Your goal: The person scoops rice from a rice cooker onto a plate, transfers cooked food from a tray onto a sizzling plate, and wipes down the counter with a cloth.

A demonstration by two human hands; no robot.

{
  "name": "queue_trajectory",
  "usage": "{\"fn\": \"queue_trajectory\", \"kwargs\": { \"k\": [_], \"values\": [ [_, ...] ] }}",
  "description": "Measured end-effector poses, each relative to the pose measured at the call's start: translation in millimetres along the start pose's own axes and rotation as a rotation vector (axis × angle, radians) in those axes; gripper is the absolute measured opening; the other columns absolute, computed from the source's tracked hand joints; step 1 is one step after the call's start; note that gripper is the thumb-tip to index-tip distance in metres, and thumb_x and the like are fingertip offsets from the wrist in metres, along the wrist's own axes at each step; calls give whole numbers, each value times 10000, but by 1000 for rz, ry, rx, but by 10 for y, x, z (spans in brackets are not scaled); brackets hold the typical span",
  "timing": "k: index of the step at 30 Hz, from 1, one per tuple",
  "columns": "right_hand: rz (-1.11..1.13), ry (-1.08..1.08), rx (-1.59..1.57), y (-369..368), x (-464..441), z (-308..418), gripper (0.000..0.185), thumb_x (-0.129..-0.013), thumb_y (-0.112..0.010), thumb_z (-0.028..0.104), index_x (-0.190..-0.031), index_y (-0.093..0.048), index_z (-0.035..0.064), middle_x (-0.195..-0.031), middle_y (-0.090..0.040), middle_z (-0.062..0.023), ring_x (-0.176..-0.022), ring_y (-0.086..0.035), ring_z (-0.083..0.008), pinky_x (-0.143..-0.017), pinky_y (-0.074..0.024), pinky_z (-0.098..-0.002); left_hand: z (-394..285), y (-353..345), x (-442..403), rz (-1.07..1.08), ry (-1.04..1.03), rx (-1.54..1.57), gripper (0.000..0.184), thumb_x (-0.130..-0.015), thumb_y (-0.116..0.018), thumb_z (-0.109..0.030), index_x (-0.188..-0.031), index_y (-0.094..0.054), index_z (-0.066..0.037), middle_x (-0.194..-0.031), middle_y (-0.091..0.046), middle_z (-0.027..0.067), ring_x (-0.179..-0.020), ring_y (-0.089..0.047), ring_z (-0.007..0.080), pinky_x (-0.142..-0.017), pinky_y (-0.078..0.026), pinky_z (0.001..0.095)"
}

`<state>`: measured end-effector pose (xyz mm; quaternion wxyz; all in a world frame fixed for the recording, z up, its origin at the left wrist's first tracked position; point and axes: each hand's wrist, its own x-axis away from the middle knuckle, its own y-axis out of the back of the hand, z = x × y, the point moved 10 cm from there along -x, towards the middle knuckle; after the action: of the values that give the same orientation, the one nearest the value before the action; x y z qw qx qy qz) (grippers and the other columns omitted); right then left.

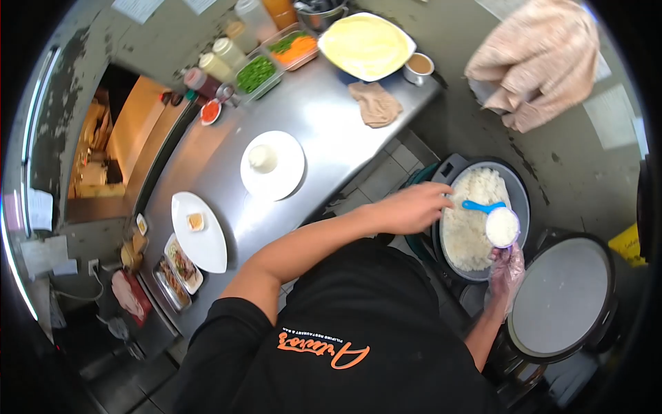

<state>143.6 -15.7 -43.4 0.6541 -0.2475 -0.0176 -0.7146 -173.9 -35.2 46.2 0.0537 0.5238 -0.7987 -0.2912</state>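
My right hand (507, 272), in a clear plastic glove, grips a small purple-rimmed cup (510, 242) filled with white rice (502, 226). It holds the cup over a round rice cooker (525, 200) heaped with rice (463, 238). A blue utensil (483, 206), perhaps a rice paddle, shows over the rice, its far end meeting or hidden behind the cup. Near the cooker's left rim is my bare left hand (417, 207), fingers loosely bent and apart, with nothing visible in them. A gap separates its fingertips from the blue utensil.
On the steel counter (331, 117), a round plate (279, 181) bears a white mound; a long plate (207, 241) carries a small item. Condiments, a yellow-filled bowl (365, 45), a mug (418, 67) and a cloth (376, 105) stand farther back. A round lid (562, 297) is at right.
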Motion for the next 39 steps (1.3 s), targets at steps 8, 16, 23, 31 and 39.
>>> {"fn": "queue_trajectory", "kwargs": {
  "k": [8,16,23,31,39],
  "values": [
    [741,-508,15,-3310,504,-1202,218,-1030,-537,222,-987,-582,13,-726,-511,-20,-723,-598,-225,-671,-514,-384,1417,2289,3519,-1019,856,-483,220,-955,-532,-17,-1153,-625,-33,-1157,-581,157,-960,-587,304,-865,-487,428],
    [1260,114,731,-5233,1043,-1923,311,-947,-682,262,-1019,-677,-40,-894,-698,-139,-794,-617,-185,-768,-501,-358,2507,2454,4403,-1058,1024,-31,268,-935,-664,-174,-1179,-741,-96,-867,-726,57,-673,-599,119,-644,-505,272],
    [1502,854,1324,-5371,1487,-2231,693,-865,-642,71,-1497,-360,53,-940,-668,-215,-791,-655,-375,-748,-537,-456,2733,2410,4454,-965,977,52,289,-918,-681,-129,-1202,-736,-123,-809,-708,4,-623,-547,62,-593,-485,246],
    [1500,955,1289,-5397,1518,-2131,428,-888,-618,28,-1311,-558,7,-1123,-640,-284,-773,-659,-332,-757,-551,-417,2565,2493,4389,-994,1039,34,289,-904,-690,-117,-1188,-740,-133,-929,-749,65,-743,-607,111,-728,-500,272],
    [940,1232,1090,-5125,1533,-706,89,-915,-668,45,-964,-652,-27,-1313,-572,-310,-835,-684,-326,-772,-559,-412,2361,2457,4410,-1088,1033,-190,220,-958,-634,-198,-1116,-737,-84,-889,-743,98,-735,-672,190,-716,-519,335]
  ]
}}
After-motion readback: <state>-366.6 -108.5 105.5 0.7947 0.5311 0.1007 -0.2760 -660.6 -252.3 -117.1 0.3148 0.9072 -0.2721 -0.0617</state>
